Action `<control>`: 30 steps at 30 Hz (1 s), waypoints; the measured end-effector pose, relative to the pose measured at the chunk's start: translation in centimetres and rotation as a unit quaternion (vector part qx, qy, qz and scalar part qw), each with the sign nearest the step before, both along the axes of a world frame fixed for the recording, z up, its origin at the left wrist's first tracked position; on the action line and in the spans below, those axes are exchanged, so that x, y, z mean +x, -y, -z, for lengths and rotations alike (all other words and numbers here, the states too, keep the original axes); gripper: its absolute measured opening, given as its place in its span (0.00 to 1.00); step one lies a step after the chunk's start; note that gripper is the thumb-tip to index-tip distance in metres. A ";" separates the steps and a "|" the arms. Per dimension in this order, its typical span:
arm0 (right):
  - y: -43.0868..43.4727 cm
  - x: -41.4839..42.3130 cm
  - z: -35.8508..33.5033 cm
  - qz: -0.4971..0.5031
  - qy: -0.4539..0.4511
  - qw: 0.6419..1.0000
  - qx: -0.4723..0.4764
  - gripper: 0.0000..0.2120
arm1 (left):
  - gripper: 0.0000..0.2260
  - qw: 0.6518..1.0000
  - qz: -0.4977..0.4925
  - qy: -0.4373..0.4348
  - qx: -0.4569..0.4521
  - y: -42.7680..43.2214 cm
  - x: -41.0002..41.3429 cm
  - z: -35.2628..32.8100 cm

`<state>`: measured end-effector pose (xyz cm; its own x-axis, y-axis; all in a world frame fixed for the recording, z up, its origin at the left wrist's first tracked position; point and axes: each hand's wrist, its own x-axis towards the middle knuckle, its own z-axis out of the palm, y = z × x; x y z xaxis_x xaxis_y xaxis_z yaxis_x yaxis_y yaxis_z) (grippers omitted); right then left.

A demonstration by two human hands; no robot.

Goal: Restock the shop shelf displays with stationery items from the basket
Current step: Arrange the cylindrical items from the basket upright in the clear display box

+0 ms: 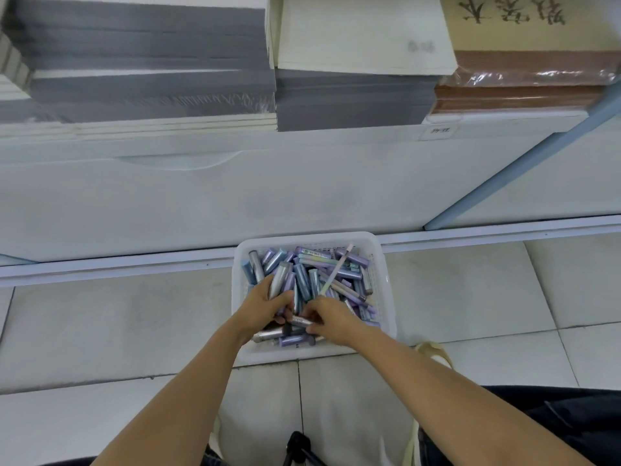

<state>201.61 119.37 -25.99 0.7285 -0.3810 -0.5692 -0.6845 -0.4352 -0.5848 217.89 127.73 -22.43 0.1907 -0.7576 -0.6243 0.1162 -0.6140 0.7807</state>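
A white plastic basket (379, 264) sits on the tiled floor against the shelf base, filled with several purple, blue and silver stationery tubes (339, 267). Both hands reach into its near half. My left hand (260, 306) grips a bunch of silver and lilac tubes (280, 279) that stick up from its fist. My right hand (327, 317) pinches a small silver tube (300, 320) and also holds a thin pale pen (334, 272) that slants up toward the back right.
Above the basket, the white shelf front (235, 196) carries stacks of grey-edged notebooks (141, 62), white pads (363, 35) and brown wrapped books (524, 85). A cream bag strap (433, 353) lies on the floor tiles right of the basket. A black tripod head (297, 445) shows at the bottom.
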 end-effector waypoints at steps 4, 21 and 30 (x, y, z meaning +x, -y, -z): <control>3.9 -0.2 -3.8 0.046 0.021 0.986 0.157 0.13 | 0.05 0.999 -0.040 0.022 -0.029 1.3 0.2 -1.9; 12.6 -0.1 -34.9 0.059 0.261 0.963 0.044 0.16 | 0.17 0.950 0.071 -0.144 -0.269 8.0 -0.9 -24.3; 12.1 -2.5 -42.7 0.118 0.417 0.900 -0.041 0.12 | 0.19 0.930 0.033 0.011 -0.365 9.9 -3.6 -34.1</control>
